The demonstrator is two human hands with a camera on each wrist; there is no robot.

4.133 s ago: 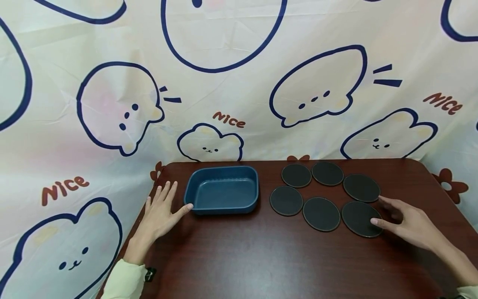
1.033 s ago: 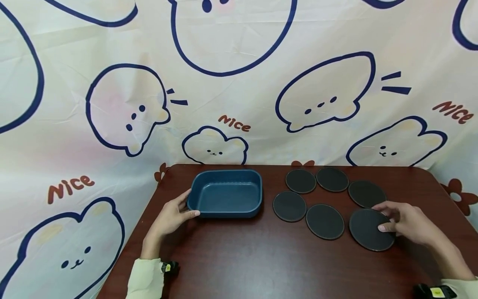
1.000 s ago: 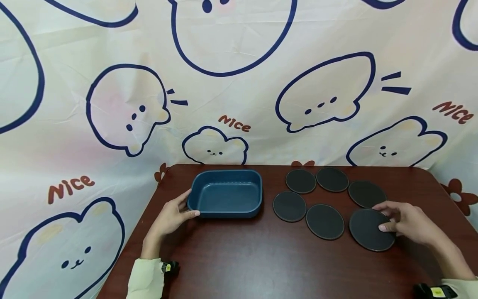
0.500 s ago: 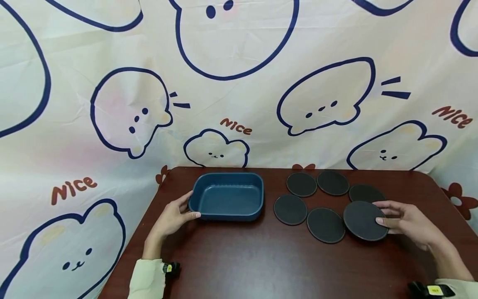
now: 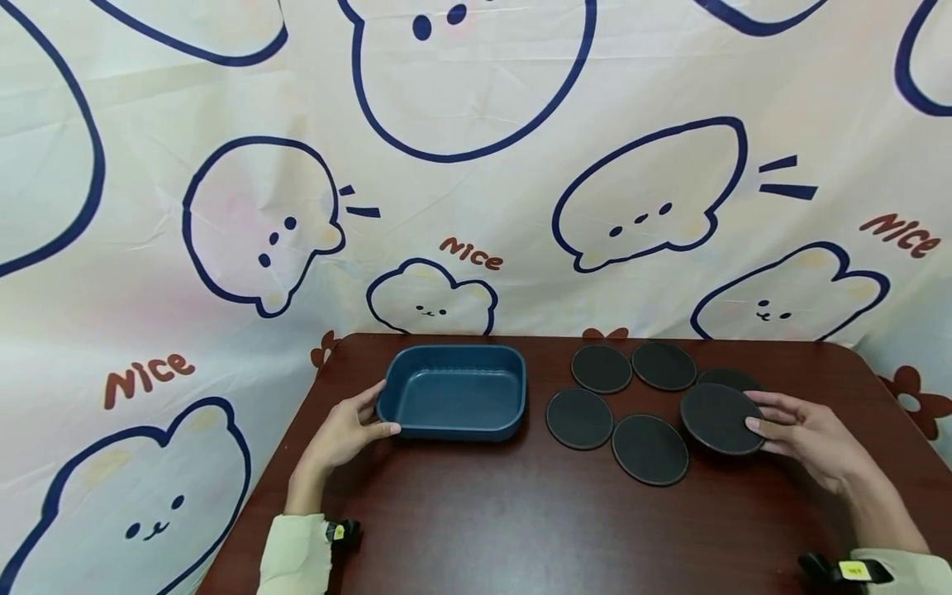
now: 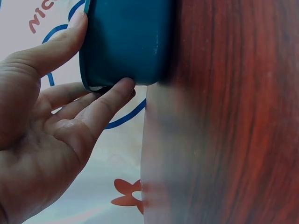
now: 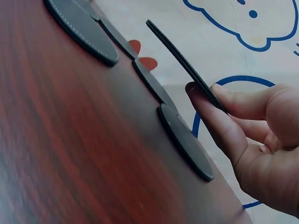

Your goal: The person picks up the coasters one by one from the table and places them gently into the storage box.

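Note:
My right hand (image 5: 811,434) pinches a round black coaster (image 5: 720,419) by its right edge, thumb on top and fingers below. The right wrist view shows this coaster (image 7: 187,65) tilted and held clear of the table. Beneath its far edge lies another coaster (image 5: 729,379), partly hidden. At the left, my left hand (image 5: 344,430) holds the near left corner of a deep blue rectangular dish (image 5: 455,433), which looks bare inside. In the left wrist view the thumb and fingers (image 6: 105,105) touch the dish's wall (image 6: 126,42) from different sides.
Several more black coasters (image 5: 650,449) lie flat on the dark brown wooden table (image 5: 521,521), between the dish and my right hand. A pale cloth (image 5: 446,198) with cartoon drawings hangs behind the table's back edge.
The right hand has taken hold of the front right coaster and raised it off the table, moving away from me. The left hand has moved onto the dish's corner and stays there.

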